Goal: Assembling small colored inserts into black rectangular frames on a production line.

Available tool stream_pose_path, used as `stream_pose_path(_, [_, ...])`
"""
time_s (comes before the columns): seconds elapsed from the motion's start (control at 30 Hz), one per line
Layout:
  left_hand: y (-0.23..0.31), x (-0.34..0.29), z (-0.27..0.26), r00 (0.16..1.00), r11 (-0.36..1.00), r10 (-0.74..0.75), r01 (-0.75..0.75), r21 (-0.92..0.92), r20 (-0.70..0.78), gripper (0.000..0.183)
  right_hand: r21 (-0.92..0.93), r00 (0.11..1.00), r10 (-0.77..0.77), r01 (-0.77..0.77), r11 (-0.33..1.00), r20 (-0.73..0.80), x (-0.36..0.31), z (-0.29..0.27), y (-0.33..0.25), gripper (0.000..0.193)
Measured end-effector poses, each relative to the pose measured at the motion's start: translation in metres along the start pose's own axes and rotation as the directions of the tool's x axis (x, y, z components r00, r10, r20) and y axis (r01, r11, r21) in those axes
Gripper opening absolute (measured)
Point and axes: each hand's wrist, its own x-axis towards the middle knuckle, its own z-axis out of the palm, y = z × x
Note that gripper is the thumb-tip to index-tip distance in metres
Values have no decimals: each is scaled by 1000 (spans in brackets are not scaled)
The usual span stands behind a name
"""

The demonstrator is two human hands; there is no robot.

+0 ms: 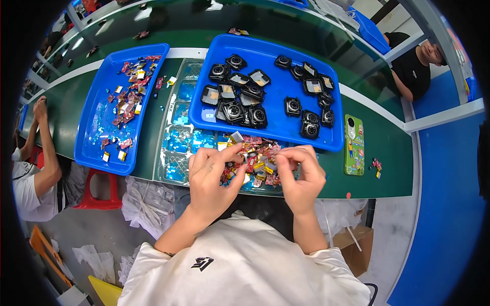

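Note:
A pile of small circuit boards and yellow-and-silver batteries (pixel 262 166) lies on a clear plastic compartment tray (pixel 160 166) at the table's near edge. Over the pile's left side, my left hand (pixel 212 176) is curved, thumb and index finger apart. A small silver piece (pixel 236 136) shows just beyond its fingertips. My right hand (pixel 303 176) hovers at the right side of the pile, thumb and index fingertips pinched together. Whatever sits in that pinch is too small to make out. Behind the pile, a blue tray (pixel 278 66) carries several black smartwatch bodies (pixel 233 111).
Another blue tray (pixel 92 127) on the left bears scattered boards and batteries. Right of the pile lie a phone in a green case (pixel 354 145) and a few loose parts (pixel 377 168). A conveyor belt (pixel 178 28) runs behind. Co-workers are at the left and far right.

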Motion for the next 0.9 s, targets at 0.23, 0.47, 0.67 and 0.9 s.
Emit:
stream_pose_path(0.23, [14, 16, -10, 1000, 997, 19, -21, -69, -25, 44, 41, 993, 36, -31, 999, -111, 5, -6, 3, 9])
stream_pose_path(0.47, [21, 24, -13, 999, 967, 14, -5, -255, 36, 39, 103, 959, -273, 264, 959, 76, 9, -1, -13, 14])
stream_pose_path(0.67, [13, 15, -12, 993, 898, 57, -4, -441, 106, 35, 541, 962, 202, -271, 796, 184, -7, 8, -21, 8])
stream_pose_path(0.9, [23, 16, -21, 960, 733, -20, 204, -649, 279, 33, 746, 894, 327, -439, 502, 306, -7, 0, -15, 13])
